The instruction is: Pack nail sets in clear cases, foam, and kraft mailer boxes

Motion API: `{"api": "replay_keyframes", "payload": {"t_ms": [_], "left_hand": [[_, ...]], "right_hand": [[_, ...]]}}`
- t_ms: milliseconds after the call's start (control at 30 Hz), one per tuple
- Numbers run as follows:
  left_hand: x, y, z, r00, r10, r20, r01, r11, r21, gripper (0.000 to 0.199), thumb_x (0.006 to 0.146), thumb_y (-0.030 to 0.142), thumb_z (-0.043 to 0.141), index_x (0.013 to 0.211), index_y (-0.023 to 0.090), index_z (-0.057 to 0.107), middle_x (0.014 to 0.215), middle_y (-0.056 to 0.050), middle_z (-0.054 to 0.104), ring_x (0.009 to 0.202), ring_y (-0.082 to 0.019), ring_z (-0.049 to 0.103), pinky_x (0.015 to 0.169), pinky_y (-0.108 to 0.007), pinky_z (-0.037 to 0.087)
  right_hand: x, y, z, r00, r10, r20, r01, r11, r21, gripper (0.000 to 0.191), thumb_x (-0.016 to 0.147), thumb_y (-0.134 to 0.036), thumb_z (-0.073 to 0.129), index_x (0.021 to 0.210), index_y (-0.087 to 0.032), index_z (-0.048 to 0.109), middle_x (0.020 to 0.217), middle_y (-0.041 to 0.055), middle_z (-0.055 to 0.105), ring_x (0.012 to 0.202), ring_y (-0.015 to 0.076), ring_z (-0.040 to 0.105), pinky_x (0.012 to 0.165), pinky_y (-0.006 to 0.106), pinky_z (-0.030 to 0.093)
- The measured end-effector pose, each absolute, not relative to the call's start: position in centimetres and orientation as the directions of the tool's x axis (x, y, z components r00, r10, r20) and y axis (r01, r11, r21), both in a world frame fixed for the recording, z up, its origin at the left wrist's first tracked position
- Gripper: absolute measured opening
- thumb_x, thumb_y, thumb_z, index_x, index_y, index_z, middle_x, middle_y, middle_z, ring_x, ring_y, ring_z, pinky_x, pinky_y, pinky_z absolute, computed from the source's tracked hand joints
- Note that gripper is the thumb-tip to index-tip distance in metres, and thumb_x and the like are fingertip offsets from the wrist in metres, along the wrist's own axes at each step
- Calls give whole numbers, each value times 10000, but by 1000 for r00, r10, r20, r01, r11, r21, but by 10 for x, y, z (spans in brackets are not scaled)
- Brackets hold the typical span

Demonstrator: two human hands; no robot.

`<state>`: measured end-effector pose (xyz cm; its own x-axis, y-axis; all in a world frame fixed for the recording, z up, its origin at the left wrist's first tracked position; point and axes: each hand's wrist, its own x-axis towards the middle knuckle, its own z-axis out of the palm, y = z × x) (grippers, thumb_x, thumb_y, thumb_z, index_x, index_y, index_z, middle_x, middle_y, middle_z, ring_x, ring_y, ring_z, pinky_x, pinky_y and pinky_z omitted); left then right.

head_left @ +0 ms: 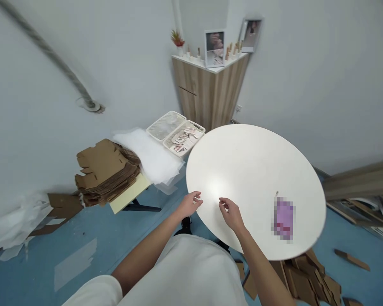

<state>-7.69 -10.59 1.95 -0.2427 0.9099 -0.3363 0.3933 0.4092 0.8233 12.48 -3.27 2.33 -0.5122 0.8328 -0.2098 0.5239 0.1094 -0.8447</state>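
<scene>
My left hand (190, 204) hovers at the near left edge of the round white table (249, 161). Its fingers are loosely bent and apart, and it holds nothing. Over the tabletop, my right hand (231, 214) has its fingers lightly curled, with nothing visible in them. A gap separates the two hands. To the right of my right hand lies a purple item (284, 219), blurred into blocks so its kind is hidden. Just beyond it sits a tiny brownish object (277, 193), too small to name.
On the left are flattened cardboard boxes (104, 163), white foam sheets (150, 153) and an open white basket (184, 138) of small printed cards. A corner cabinet (210, 87) bears a picture frame (215, 49) and a plant (178, 40). Cardboard pieces (303, 278) lie on the floor.
</scene>
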Motion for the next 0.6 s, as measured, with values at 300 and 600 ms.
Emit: {"api": "replay_keyframes", "payload": {"t_ms": [300, 600], "left_hand": [[-209, -135, 23, -266, 879, -396, 479, 477, 737, 388, 768, 474, 435, 1004, 192, 560, 702, -22, 589, 636, -165, 543, 582, -269, 401], [-246, -108, 23, -277, 884, -376, 506, 467, 725, 381, 731, 436, 492, 1017, 195, 567, 854, -43, 630, 763, -186, 575, 660, -275, 427]], "right_hand": [[-4, -23, 25, -676, 694, -249, 582, 294, -758, 356, 807, -373, 391, 1094, -215, 530, 1011, 63, 607, 801, 167, 591, 716, 326, 473], [-41, 15, 22, -749, 629, -208, 543, 402, -737, 348, 803, -358, 397, 1085, -216, 542, 1003, 60, 619, 793, 168, 597, 725, 332, 466]]}}
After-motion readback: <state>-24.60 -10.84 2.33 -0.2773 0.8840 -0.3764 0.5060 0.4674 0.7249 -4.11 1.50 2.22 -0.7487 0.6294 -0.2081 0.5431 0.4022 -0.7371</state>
